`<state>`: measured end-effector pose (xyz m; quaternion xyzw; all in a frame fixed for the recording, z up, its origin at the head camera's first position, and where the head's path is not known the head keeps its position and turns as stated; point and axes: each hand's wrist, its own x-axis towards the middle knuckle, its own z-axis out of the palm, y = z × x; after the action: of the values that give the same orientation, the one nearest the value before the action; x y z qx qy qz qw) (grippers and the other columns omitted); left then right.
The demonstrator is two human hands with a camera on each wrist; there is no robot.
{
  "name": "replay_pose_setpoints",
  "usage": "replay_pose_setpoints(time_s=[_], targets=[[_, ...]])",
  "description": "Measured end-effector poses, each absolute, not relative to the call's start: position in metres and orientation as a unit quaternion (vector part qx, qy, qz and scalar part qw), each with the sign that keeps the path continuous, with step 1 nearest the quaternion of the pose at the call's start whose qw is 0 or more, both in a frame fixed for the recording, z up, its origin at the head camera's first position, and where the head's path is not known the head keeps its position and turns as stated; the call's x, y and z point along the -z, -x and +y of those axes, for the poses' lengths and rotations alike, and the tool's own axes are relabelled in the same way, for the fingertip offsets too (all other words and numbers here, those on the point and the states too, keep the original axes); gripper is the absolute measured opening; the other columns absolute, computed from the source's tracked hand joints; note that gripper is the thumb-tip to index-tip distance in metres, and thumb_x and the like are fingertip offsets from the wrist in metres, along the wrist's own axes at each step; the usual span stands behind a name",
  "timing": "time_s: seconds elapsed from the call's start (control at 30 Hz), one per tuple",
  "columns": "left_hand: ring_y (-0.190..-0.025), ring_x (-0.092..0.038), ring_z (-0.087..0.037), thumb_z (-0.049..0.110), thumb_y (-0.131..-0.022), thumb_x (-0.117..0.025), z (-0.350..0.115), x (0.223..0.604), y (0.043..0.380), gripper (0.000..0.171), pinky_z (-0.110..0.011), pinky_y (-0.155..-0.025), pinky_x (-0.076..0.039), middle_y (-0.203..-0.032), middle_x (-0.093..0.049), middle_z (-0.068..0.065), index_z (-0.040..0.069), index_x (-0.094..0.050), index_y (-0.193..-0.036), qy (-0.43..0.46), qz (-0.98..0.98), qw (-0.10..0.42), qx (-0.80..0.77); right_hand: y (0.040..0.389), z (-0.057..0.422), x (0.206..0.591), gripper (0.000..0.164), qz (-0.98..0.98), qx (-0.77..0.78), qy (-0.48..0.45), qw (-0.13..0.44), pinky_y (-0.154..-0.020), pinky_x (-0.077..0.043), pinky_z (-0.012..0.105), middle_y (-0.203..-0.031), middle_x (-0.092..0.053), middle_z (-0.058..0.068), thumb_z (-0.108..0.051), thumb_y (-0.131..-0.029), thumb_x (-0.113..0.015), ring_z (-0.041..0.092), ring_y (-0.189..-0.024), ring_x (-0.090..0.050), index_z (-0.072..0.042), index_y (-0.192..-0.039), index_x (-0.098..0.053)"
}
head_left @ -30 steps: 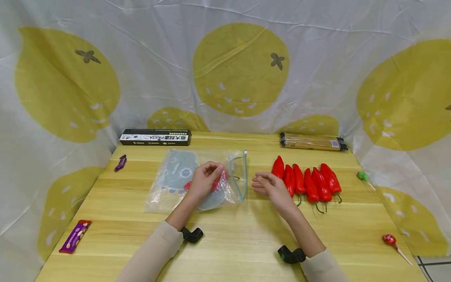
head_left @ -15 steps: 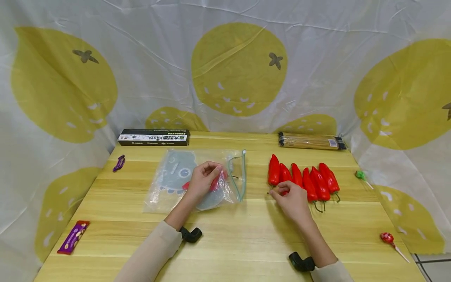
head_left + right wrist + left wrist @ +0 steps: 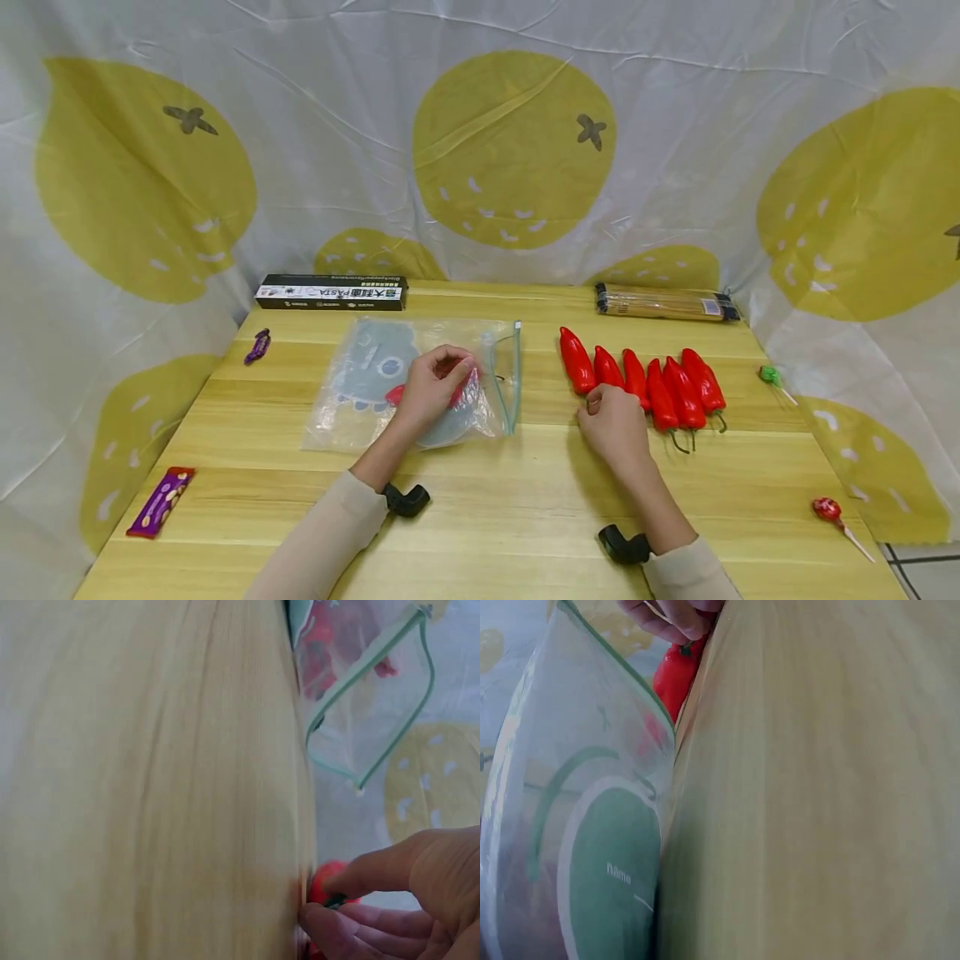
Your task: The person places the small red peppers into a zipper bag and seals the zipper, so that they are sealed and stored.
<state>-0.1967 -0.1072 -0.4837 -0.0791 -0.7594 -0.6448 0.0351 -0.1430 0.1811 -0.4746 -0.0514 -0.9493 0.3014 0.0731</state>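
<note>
A clear zip bag (image 3: 330,429) with a grey-blue cartoon print lies on the table, its green-edged mouth facing right. My left hand (image 3: 429,392) pinches its upper layer near the mouth, lifting it; in the left wrist view the bag (image 3: 615,862) stands raised. Red peppers (image 3: 319,656) show through the plastic in the right wrist view. To the right, my right hand (image 3: 617,423) pinches the green stem (image 3: 335,901) of the leftmost loose red pepper (image 3: 575,360), which lies tilted, tip up-left. Several more red peppers (image 3: 663,398) lie in a row beside it.
At the back are a black pasta box (image 3: 330,292) and a bundle of thin sticks (image 3: 660,302). Purple candy (image 3: 257,347) and a chocolate bar (image 3: 161,502) lie left. Right lie a green lollipop (image 3: 770,375) and a red lollipop (image 3: 827,509).
My right hand moved from beside the bag's mouth to the leftmost loose pepper and took its stem. That pepper has shifted and tilted left. My left hand stays on the bag.
</note>
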Motion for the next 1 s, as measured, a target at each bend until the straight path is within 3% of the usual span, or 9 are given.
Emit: replay_pose_setpoints(time_s=[0.13,0.33,0.53,0.83,1.0], targets=[[-0.084,-0.063,-0.013,0.034,-0.088,-0.070,-0.104,0.480,0.193,0.016,-0.020,-0.068,-0.052,-0.092,-0.072,0.000,0.020,-0.072,-0.096,0.048,-0.778,0.056,0.623,0.142,0.188,0.474,0.021,-0.934,-0.340,0.074,0.085,-0.068,-0.056,0.038,-0.078,-0.074,0.005,-0.011,-0.080,-0.065,0.021,-0.075,-0.069,-0.003,-0.097,-0.073],[-0.093,-0.063,-0.013,0.028,-0.090,-0.070,-0.102,0.483,0.195,0.023,-0.017,-0.079,-0.052,-0.098,-0.068,-0.005,0.008,-0.068,-0.101,0.014,-0.716,0.044,0.697,0.139,0.201,0.467,0.013,-0.906,-0.399,0.109,0.088,-0.066,-0.052,0.028,-0.079,-0.074,0.002,-0.017,-0.082,-0.069,0.016,-0.073,-0.068,-0.011,-0.092,-0.075],[-0.093,-0.064,-0.012,0.022,-0.090,-0.069,-0.104,0.485,0.197,0.026,-0.017,-0.078,-0.053,-0.095,-0.066,-0.002,0.000,-0.063,-0.103,0.023,-0.655,0.021,0.755,0.135,0.212,0.456,0.013,-0.875,-0.465,0.112,0.077,-0.063,-0.056,0.022,-0.084,-0.075,0.007,-0.018,-0.086,-0.071,0.020,-0.072,-0.073,-0.008,-0.093,-0.075],[-0.092,-0.064,-0.010,0.021,-0.090,-0.069,-0.102,0.484,0.196,0.025,-0.018,-0.078,-0.054,-0.094,-0.067,0.001,0.000,-0.064,-0.104,0.026,-0.656,0.006,0.754,0.125,0.225,0.442,0.017,-0.843,-0.524,0.115,0.050,-0.070,-0.060,0.030,-0.090,-0.074,0.014,-0.019,-0.088,-0.072,0.025,-0.077,-0.073,-0.005,-0.098,-0.072],[-0.090,-0.063,-0.010,0.020,-0.091,-0.069,-0.101,0.483,0.196,0.024,-0.016,-0.074,-0.053,-0.094,-0.067,0.000,0.000,-0.064,-0.104,0.025,-0.661,0.005,0.750,0.130,0.216,0.442,0.018,-0.845,-0.526,0.094,0.035,-0.068,-0.060,0.031,-0.089,-0.074,0.012,-0.019,-0.088,-0.071,0.028,-0.080,-0.073,-0.005,-0.099,-0.072]])
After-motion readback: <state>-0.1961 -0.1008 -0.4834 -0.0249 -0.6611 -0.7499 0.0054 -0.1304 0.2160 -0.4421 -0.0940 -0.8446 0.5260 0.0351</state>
